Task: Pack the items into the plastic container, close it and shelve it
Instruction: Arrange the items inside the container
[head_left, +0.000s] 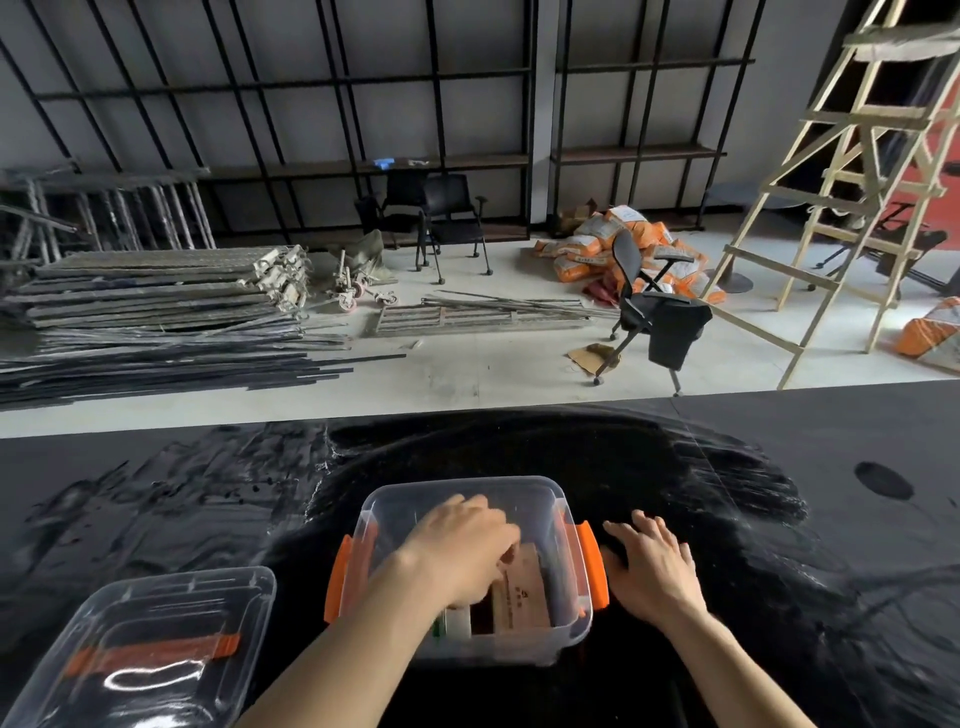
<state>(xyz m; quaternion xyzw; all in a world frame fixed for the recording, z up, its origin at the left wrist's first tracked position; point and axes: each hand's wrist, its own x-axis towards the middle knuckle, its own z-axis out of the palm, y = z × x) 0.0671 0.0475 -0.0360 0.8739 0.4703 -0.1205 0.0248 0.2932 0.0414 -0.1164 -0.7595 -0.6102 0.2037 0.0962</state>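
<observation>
A clear plastic container (519, 493) with orange side latches (592, 564) stands open on the black table. My left hand (462, 551) reaches down inside it, fingers curled on a brown cardboard box (524, 592) that stands among other items; a white item (457, 621) shows beside the box. My right hand (652, 564) rests flat with fingers spread on the table, just right of the container's right latch. The clear lid (150, 649) with an orange handle lies separate at the lower left.
The black table (779, 519) is dusty and smeared, with its far edge ahead. Beyond it, on the floor: stacked metal scaffold parts, black chairs (447, 223), orange sacks, a wooden ladder (857, 182). Black shelving (415, 161) lines the back wall.
</observation>
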